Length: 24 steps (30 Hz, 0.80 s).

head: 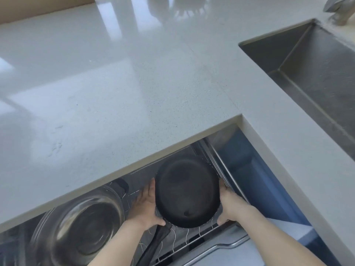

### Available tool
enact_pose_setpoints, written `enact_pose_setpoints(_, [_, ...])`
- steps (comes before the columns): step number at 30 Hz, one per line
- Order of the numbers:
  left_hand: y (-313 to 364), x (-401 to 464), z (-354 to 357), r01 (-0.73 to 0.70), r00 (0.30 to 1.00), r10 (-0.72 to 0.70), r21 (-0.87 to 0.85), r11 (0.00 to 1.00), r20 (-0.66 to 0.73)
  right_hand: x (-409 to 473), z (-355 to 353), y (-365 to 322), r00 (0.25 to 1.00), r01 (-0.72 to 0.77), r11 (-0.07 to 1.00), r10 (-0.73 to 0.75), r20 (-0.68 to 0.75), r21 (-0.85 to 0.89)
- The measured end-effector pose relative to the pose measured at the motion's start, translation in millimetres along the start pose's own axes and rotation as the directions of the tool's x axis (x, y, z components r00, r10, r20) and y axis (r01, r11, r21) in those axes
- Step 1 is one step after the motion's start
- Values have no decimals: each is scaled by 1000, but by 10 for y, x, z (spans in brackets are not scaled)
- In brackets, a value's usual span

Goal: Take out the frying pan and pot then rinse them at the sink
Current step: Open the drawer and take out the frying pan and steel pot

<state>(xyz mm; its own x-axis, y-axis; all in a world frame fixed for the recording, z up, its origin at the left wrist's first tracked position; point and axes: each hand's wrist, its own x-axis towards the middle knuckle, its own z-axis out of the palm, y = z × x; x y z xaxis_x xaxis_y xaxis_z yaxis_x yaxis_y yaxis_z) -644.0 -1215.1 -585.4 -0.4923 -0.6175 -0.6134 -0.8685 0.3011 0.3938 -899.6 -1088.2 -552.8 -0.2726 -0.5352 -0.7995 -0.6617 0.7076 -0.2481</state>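
Note:
A black frying pan (187, 192) sits in a pulled-out drawer below the countertop, its long black handle running toward the bottom of the view. My left hand (147, 206) grips the pan's left rim near the handle root. My right hand (229, 205) grips its right rim. To the left in the same drawer lies a shiny steel pot (80, 221), partly hidden under the counter edge. A steel sink (315, 73) is sunk into the counter at the upper right.
The pale grey countertop (119, 93) overhangs the drawer. A wire rack (192, 239) lines the drawer front under the pan. A tap base (340, 14) stands behind the sink. A blue cabinet interior (255, 173) shows right of the drawer.

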Motion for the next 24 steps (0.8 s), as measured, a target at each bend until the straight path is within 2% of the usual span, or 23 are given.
enact_pose_setpoints(7, [-141, 305, 53, -6, 995, 21, -144, 990, 100, 165, 106, 17, 1000, -7, 978, 12, -20, 210])
enact_pose_setpoints(9, [-161, 338, 95, -6, 995, 24, -180, 984, 100, 157, 107, 19, 999, 22, 983, -13, -48, 180])
enact_pose_setpoints(11, [-183, 355, 131, -10, 994, 33, -229, 973, 100, 186, 133, -5, 998, -22, 949, 38, -43, 313])
enact_pose_setpoints(14, [-195, 362, 171, 19, 992, 23, -325, 946, 125, 200, 176, -45, 998, 0, 946, 19, -56, 324])
enact_pose_setpoints(18, [-177, 338, 195, 95, 987, -28, -440, 893, 157, 261, 172, -41, 998, 44, 905, -24, -54, 423])
enact_pose_setpoints(24, [-132, 251, -89, 86, 970, 38, -482, 872, 242, 235, 103, -39, 996, 82, 897, -83, -18, 434])
